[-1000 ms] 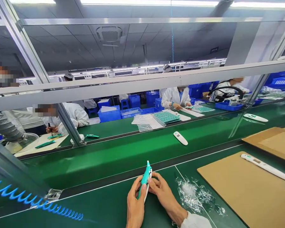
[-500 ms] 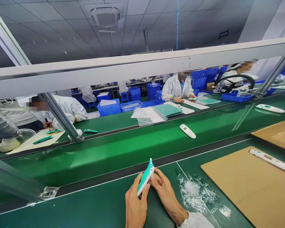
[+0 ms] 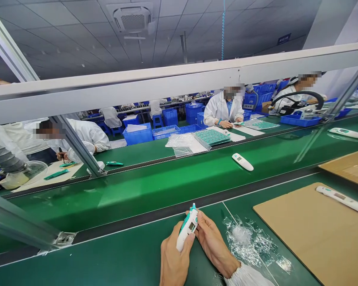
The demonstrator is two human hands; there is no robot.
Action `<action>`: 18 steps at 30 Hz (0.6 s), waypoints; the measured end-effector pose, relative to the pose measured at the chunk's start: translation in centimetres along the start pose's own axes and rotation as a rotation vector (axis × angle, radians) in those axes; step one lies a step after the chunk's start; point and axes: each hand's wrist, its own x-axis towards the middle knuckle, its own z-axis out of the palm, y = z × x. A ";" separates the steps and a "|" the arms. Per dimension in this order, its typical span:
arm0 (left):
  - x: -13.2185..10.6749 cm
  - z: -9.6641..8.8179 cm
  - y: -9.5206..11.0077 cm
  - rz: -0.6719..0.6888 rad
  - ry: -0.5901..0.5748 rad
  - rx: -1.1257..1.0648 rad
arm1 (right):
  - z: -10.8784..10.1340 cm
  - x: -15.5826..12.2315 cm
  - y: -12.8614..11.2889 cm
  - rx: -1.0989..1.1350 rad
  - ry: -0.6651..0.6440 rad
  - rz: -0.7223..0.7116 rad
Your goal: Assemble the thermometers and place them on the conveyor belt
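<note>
Both my hands hold one white and green ear thermometer above the near edge of the dark green bench. Its probe tip points up and away, and the white face with a small display is turned toward me. My left hand wraps the lower body, thumb on the white face. My right hand pinches the upper part from the right side, its fingers partly hidden behind the thermometer. Crumpled clear plastic film lies on the bench just right of my right hand.
A cardboard sheet on the right bears another thermometer. Across runs a green conveyor belt carrying a white thermometer and another farther right. A metal post stands left. Co-workers sit along the far bench.
The thermometer in my hands has been turned, so its white display face shows instead of its green side. The thermometers on the belt have shifted to the right.
</note>
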 end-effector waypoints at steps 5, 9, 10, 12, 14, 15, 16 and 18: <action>0.2 0.0 -0.6 -0.006 -0.015 0.023 | 0.0 -0.1 -0.2 0.008 0.021 0.010; 0.3 0.3 -1.6 0.004 0.007 0.019 | -0.1 -0.1 -0.4 0.035 0.010 0.028; 0.3 0.4 -1.8 0.002 0.004 0.014 | -0.1 -0.2 -0.4 0.035 0.000 0.033; 0.2 0.5 -2.1 0.013 -0.010 0.019 | 0.0 -0.2 -0.5 0.032 -0.013 0.040; 0.1 0.6 -2.3 0.048 0.000 0.037 | 0.2 -0.3 -0.5 0.028 -0.006 0.034; 0.0 0.7 -2.3 0.070 0.012 0.050 | 0.4 -0.3 -0.6 0.021 0.004 0.023; -0.1 0.7 -2.3 0.086 0.021 0.065 | 0.5 -0.4 -0.6 0.011 0.014 0.008; -0.2 0.8 -2.4 0.106 0.015 0.096 | 0.6 -0.5 -0.6 -0.017 0.032 -0.025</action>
